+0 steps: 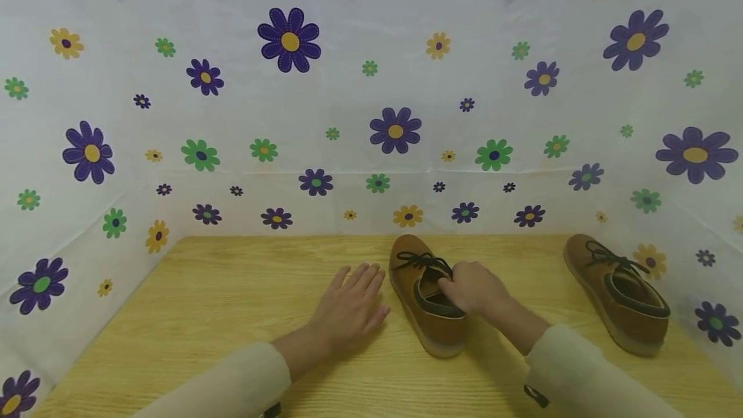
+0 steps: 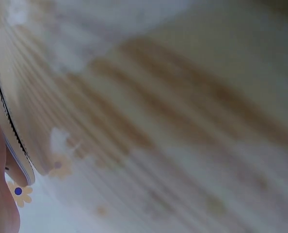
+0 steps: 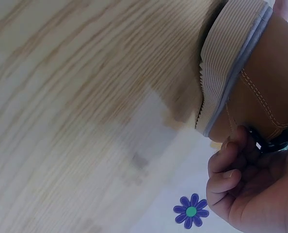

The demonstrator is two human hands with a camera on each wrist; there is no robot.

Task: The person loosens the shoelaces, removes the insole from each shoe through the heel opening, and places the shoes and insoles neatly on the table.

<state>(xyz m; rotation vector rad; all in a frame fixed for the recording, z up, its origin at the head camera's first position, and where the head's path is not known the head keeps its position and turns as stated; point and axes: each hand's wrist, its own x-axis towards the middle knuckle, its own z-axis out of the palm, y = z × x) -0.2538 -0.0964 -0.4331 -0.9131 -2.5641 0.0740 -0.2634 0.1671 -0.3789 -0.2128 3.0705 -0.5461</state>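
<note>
The head camera looks forward and down from above both sleeves: tabletop across the lower frame, flowered sheet above, left hand and right hand near lower centre. The left wrist camera sits low and close over the wood, tilted so the grain runs diagonally; its own hand barely enters at lower left. The right wrist view, also near and turned sideways, has its hand at lower right. Both wrist views share the middle shoe with the head view, at left and upper right respectively.
</note>
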